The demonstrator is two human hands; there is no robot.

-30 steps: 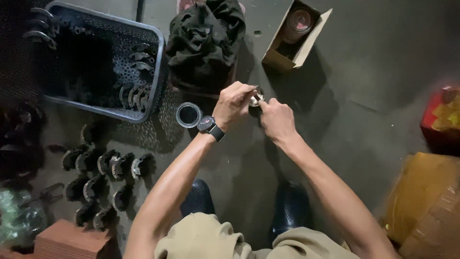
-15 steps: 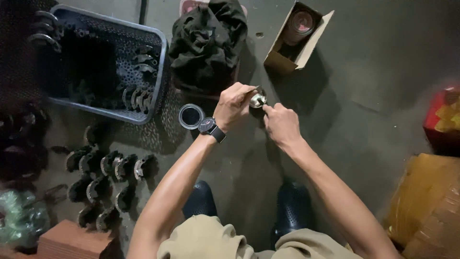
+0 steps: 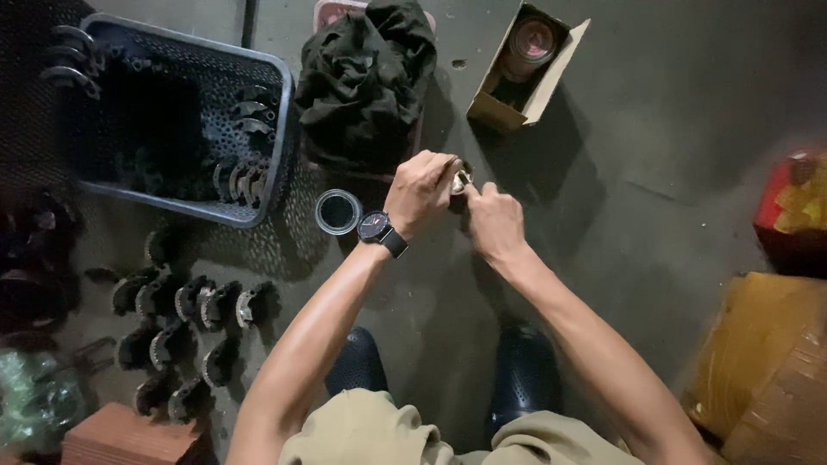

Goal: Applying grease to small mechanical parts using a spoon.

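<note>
Both hands meet over the grey concrete floor (image 3: 672,129): the left hand (image 3: 422,191), with a dark wristwatch (image 3: 377,229), and the right hand (image 3: 491,222) pinch together on a small shiny metal part (image 3: 461,178) held between them. Just left sits a round clear-rimmed lid (image 3: 338,212). Far left stands a perforated plastic basket (image 3: 280,129) of curved dark metal pieces; more lie in rows (image 3: 194,306) near left. A crumpled dark cloth (image 3: 366,77) and an open cardboard box (image 3: 495,108) lie beyond.
</note>
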